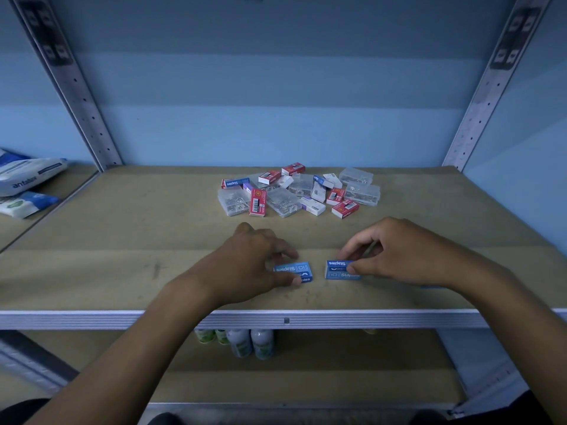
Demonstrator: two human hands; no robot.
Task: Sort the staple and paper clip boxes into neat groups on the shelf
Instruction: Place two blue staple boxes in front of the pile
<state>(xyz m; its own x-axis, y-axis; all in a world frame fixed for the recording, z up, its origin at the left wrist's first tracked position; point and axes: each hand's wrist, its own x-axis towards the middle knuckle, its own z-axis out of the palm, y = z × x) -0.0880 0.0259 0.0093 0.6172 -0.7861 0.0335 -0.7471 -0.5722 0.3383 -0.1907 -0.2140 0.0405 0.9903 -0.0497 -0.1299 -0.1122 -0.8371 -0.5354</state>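
Note:
Two blue staple boxes lie near the shelf's front edge. My left hand pinches the left blue box between thumb and fingers. My right hand grips the right blue box the same way. Both boxes rest flat on the brown shelf board, a small gap apart. Farther back lies a mixed pile: red staple boxes, another blue staple box, white boxes and several clear plastic paper clip boxes.
Perforated metal uprights stand at the back corners. White and blue packets lie on the neighbouring shelf at left. Bottles stand on the lower shelf beneath the metal front rail.

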